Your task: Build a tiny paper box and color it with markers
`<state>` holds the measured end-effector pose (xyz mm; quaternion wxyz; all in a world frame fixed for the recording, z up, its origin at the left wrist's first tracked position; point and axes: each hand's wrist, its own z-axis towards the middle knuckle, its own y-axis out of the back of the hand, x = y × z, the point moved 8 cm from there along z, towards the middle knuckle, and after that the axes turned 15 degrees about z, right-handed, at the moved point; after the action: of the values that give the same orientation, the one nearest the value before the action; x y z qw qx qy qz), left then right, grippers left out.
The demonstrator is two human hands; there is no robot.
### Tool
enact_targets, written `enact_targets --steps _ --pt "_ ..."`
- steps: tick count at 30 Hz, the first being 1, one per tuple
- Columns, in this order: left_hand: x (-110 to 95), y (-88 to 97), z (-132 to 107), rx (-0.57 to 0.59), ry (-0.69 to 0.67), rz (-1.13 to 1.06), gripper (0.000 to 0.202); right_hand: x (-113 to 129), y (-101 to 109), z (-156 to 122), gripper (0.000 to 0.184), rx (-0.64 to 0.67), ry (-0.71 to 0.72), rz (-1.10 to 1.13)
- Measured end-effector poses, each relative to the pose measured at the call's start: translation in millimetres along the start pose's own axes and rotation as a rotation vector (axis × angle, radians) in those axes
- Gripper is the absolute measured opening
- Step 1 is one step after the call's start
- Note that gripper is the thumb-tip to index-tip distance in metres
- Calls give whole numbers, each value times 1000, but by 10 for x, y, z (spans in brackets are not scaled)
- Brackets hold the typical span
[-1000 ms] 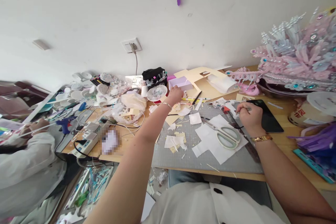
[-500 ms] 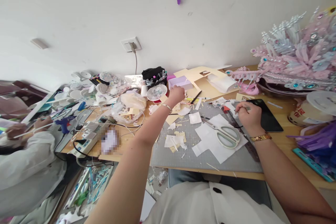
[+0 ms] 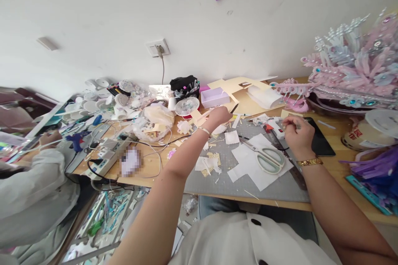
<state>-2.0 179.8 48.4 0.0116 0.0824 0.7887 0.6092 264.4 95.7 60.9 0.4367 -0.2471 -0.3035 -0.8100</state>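
Observation:
My left hand (image 3: 218, 116) reaches across the grey cutting mat (image 3: 273, 186), fingers closed on a small cream card piece (image 3: 196, 116), just in front of the lilac box (image 3: 214, 97). My right hand (image 3: 297, 136) rests curled at the mat's right edge, pinching a thin tool I cannot make out, beside the black tablet (image 3: 320, 140). Pale green scissors (image 3: 266, 159) lie on white paper (image 3: 248, 169) between the two hands.
A pink and silver ornate headdress (image 3: 351, 74) fills the right. Cream card sheets (image 3: 236, 91), a pen pouch (image 3: 184, 85), a power strip (image 3: 107, 158), a blue glue gun (image 3: 76, 140) and cluttered cups lie left. Another person's sleeve (image 3: 31, 190) is at far left.
My left hand pulled back from the lilac box toward the mat with a cream card piece. My right hand lifted slightly. The view shifted a little to the left.

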Motion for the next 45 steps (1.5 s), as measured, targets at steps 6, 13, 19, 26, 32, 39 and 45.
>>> enact_targets --steps 6,13,19,26,32,39,45 --pt "-258 -156 -736 -31 -148 -550 35 430 -454 -186 47 291 113 -29" --pt "-376 -369 -1131 -184 -299 -625 29 588 -634 -223 18 410 85 -57" --pt "34 -555 -930 -417 -81 -218 74 441 -709 -169 39 325 -378 424" --pt "539 -525 -988 -521 261 -111 49 413 -1093 -521 33 293 -326 398" --pt "709 -705 -837 -364 234 -52 41 421 -1127 -633 28 359 -222 315" --pt "547 -719 -850 -350 131 -2 46 359 -1123 -647 28 348 -293 325" --pt "521 -707 -892 -390 132 -25 45 367 -1139 -661 26 379 -253 321"
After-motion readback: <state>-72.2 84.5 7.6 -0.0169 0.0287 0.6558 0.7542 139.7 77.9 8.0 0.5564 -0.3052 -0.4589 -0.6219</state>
